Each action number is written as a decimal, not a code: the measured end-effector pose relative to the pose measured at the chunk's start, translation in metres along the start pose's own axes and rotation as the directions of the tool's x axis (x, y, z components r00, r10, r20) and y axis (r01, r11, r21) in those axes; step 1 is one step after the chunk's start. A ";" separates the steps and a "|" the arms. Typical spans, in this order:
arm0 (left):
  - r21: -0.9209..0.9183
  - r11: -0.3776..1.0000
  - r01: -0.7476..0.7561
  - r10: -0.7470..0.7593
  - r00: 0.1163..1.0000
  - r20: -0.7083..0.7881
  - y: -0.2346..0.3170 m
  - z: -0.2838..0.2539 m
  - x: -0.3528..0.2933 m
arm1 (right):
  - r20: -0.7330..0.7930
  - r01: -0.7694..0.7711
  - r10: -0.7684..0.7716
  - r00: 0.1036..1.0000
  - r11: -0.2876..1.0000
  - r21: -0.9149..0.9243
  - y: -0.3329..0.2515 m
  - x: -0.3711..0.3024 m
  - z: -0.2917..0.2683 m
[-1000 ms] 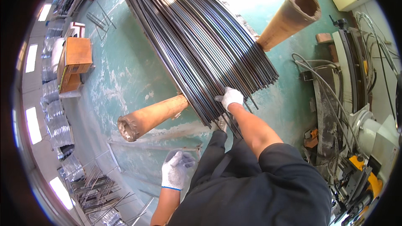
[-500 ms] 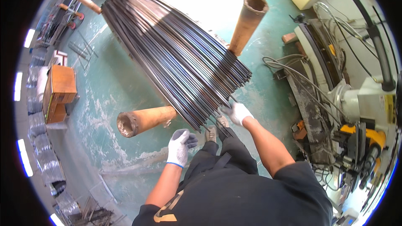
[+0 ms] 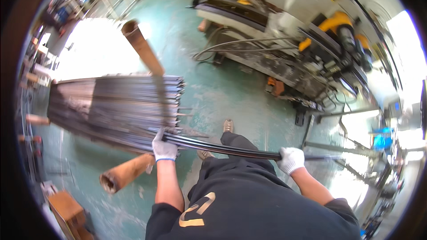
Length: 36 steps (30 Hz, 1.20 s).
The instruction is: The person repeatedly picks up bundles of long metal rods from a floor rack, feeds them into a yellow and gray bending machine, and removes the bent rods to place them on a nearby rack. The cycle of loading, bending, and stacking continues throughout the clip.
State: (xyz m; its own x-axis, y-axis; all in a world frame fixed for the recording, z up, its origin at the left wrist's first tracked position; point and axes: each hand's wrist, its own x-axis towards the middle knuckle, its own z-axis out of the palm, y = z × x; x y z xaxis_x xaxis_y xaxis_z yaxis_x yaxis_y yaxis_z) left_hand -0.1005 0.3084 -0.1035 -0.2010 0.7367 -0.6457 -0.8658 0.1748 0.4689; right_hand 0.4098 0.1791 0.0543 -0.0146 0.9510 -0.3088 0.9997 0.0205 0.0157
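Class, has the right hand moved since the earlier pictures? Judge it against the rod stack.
Yes: away from the rod stack. Earlier the right hand was at its near ends; now it grips rods well beyond them.

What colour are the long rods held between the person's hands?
Mostly black, with pale glints along their length; the rods show best in the head view.

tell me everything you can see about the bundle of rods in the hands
The held rods are long, slim and dark, metal-looking with bright highlights, lying side by side. They run crosswise in front of the dark shirt, gripped by the gloved left hand and right hand, and extend blurred beyond the right. Whether they touch the larger pile is unclear.
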 end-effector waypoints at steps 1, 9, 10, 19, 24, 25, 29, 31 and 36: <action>0.001 1.000 0.014 -0.014 1.000 -0.026 -0.002 0.015 -0.009 | -0.072 0.016 -0.014 0.997 0.999 0.038 0.012 0.006 0.007; 0.088 0.963 -0.253 0.211 0.919 0.333 -0.001 0.179 -0.054 | -0.317 -0.147 0.150 0.936 0.989 0.034 0.253 0.047 0.011; 0.063 0.957 -0.284 0.250 0.914 0.319 0.016 0.209 -0.055 | -0.380 -0.225 0.223 0.898 0.974 0.040 0.293 0.049 0.009; -0.051 0.996 -0.076 0.091 0.788 0.609 -0.097 0.452 -0.099 | -0.050 0.489 0.486 0.872 -0.869 0.081 0.344 0.143 -0.056; 0.177 0.960 -0.215 0.022 0.693 0.720 -0.129 0.530 -0.081 | 0.235 0.606 0.632 0.739 -0.775 0.178 0.375 0.207 -0.072; 0.189 0.934 -0.303 0.065 0.665 0.744 -0.107 0.535 -0.070 | 0.195 0.611 0.645 0.739 -0.763 0.212 0.388 0.209 -0.074; 0.124 0.947 -0.296 0.122 0.691 0.712 -0.029 0.565 -0.013 | 0.196 0.729 0.806 0.559 -0.590 0.347 0.440 0.223 -0.080; 0.138 0.934 -0.329 0.141 0.697 0.703 -0.014 0.569 0.028 | 0.254 0.724 0.845 0.470 -0.534 0.437 0.452 0.234 -0.102; 0.278 0.881 -0.382 0.066 0.682 0.728 -0.052 0.596 0.146 | 0.237 0.797 0.892 0.385 -0.451 0.401 0.464 0.286 -0.142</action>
State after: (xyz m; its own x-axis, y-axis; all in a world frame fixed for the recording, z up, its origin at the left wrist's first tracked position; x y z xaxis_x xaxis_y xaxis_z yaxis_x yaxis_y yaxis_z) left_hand 0.1888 0.7963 0.1370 0.1391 0.9899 0.0292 -0.5590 0.0541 0.8274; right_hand 0.8663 0.5048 0.1083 0.8911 0.3114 -0.3299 -0.4536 0.6253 -0.6350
